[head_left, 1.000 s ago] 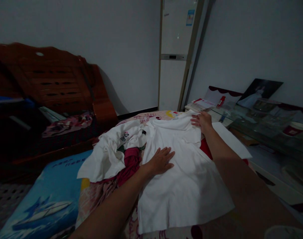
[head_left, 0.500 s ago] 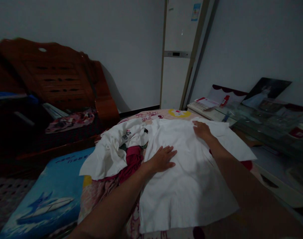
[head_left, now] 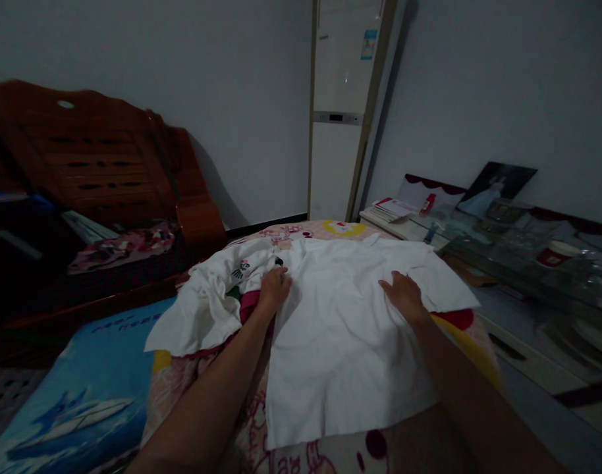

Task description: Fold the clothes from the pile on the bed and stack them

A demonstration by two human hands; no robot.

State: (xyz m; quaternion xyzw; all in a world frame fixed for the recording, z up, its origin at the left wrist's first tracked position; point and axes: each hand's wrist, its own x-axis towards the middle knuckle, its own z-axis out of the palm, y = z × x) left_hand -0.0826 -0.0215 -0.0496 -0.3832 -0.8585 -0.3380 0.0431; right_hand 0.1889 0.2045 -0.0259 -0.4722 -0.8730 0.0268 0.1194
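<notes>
A carved wooden bench (head_left: 98,151) is set along the pale wall (head_left: 242,85) on the left, and a pink patterned cloth (head_left: 126,245) is spread over part of its dark seat. In front of the bench, a blue panel (head_left: 98,362) is seen, printed with a white boat and dark lettering. The corner is filled by a tall white cabinet unit (head_left: 335,164), by which a grey control strip (head_left: 336,118) and a blue label (head_left: 369,45) are borne. On the right, papers (head_left: 392,209) are stacked near a small red object (head_left: 428,204). A dark photograph (head_left: 498,187) of a pale-gowned figure is propped against the wall. A white cup (head_left: 558,255) with a dark red band is placed on a glass shelf (head_left: 498,270), partly lost in shadow.
</notes>
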